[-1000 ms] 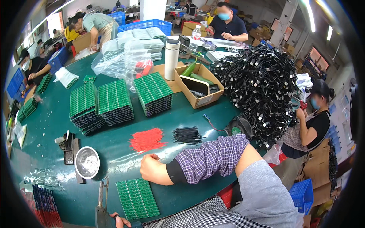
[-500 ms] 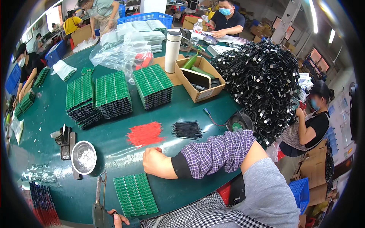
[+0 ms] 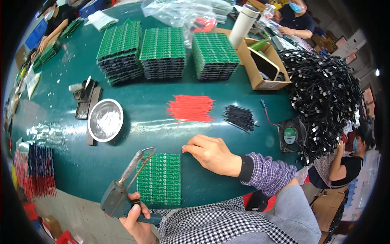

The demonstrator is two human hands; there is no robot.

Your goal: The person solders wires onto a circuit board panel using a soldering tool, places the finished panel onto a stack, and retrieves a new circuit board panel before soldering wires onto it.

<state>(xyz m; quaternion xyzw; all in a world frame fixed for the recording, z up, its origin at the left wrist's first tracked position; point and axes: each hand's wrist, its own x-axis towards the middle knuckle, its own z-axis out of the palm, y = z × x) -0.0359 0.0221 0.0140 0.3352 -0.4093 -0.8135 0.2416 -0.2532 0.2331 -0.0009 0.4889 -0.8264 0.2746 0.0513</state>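
My left hand (image 3: 137, 219) is closed round the handle of a dark teal soldering gun (image 3: 118, 198). Its thin bent metal tip reaches over the upper left corner of a green circuit board panel (image 3: 160, 183), which lies flat by the table edge. Whether the tip touches the board I cannot tell. Beside the panel's upper right corner, my right hand (image 3: 214, 155) pinches a red wire (image 3: 184, 151), mostly hidden by the fingers. Beyond this hand lie a pile of red wires (image 3: 191, 109) and a smaller pile of black wires (image 3: 239, 118).
A metal bowl (image 3: 92, 125) stands left beside a dark metal stand (image 3: 93, 101). Stacked green panels (image 3: 162, 49) line the back. At right are a cardboard box (image 3: 266, 84), a small fan (image 3: 290, 136) and a black cable heap (image 3: 325, 97). Wired bundles (image 3: 40, 171) lie far left.
The view has shifted. My left hand has raised the soldering gun, bringing its tip over the board. My right hand has come from the red wires' near edge toward the board; red now shows at its fingertips.
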